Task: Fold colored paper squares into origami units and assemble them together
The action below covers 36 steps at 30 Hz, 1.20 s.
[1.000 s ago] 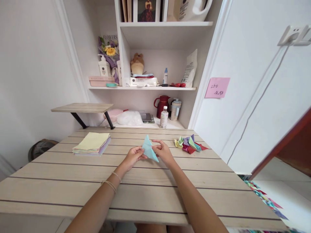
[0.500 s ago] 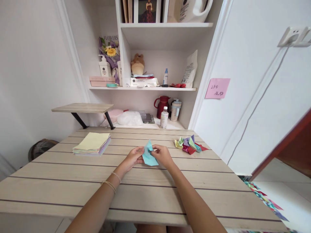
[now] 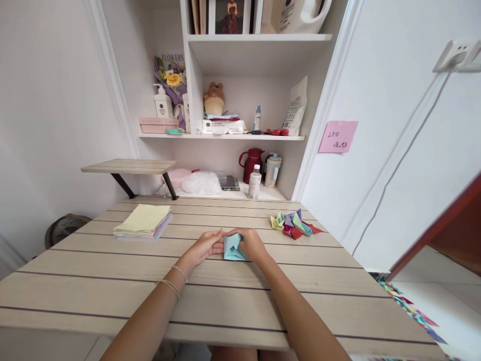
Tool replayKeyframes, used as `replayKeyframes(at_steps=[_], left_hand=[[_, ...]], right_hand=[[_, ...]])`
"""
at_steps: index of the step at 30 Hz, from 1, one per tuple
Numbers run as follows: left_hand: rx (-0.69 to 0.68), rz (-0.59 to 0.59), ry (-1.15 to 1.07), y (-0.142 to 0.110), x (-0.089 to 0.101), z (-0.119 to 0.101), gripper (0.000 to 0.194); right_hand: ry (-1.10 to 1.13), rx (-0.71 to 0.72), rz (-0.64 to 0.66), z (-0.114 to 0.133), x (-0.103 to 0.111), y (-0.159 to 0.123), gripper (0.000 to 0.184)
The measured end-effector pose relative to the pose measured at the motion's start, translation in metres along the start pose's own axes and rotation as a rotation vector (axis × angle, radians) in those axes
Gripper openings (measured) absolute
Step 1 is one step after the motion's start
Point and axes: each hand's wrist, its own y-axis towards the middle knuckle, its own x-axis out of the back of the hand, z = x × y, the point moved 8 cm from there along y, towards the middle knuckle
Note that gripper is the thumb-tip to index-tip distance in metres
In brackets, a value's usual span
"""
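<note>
A light-blue sheet of folding paper (image 3: 232, 250), partly folded with an uneven inner flap, is held between my hands above the table. My left hand (image 3: 206, 246) pinches its left edge, the thumb on top and the other fingers curled below. My right hand (image 3: 251, 242) grips the right side and top edge, with bent fingers that hide part of the paper. To the right lies a small heap of folded coloured paper pieces (image 3: 295, 224). On the left sits a stack of square coloured paper (image 3: 143, 220), pale yellow on top.
The slatted wooden table (image 3: 210, 306) has a small raised shelf (image 3: 130, 166) at its back left. Behind it stand a clear bottle (image 3: 254, 183), a red jug (image 3: 251, 165) and a light cup (image 3: 272, 171). A pink note (image 3: 338, 137) is on the right wall.
The blue paper's upper point has folded down, so it looks shorter and wider. My right hand has turned over its top edge; my left hand stays nearly in place.
</note>
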Motion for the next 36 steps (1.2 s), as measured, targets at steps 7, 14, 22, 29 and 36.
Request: replayKeyframes(at_steps=[7, 14, 22, 29, 36], left_hand=[[-0.064, -0.125, -0.049, 0.000, 0.016, -0.005, 0.041], [-0.156, -0.296, -0.082, 0.000, 0.035, -0.012, 0.048], [-0.135, -0.236, 0.017, -0.004, 0.020, -0.015, 0.050], [-0.198, -0.225, 0.078, -0.004, 0.018, -0.025, 0.034], [-0.262, -0.155, 0.205, -0.005, 0.006, -0.028, 0.034]], right_hand=[[0.207, -0.018, 0.123, -0.008, -0.005, 0.001, 0.041], [0.437, -0.211, 0.281, -0.023, -0.019, -0.006, 0.036], [0.454, -0.281, 0.068, -0.034, -0.008, -0.001, 0.034], [0.556, -0.268, 0.041, -0.026, 0.001, 0.000, 0.027], [0.588, -0.322, 0.031, -0.033, 0.002, 0.000, 0.029]])
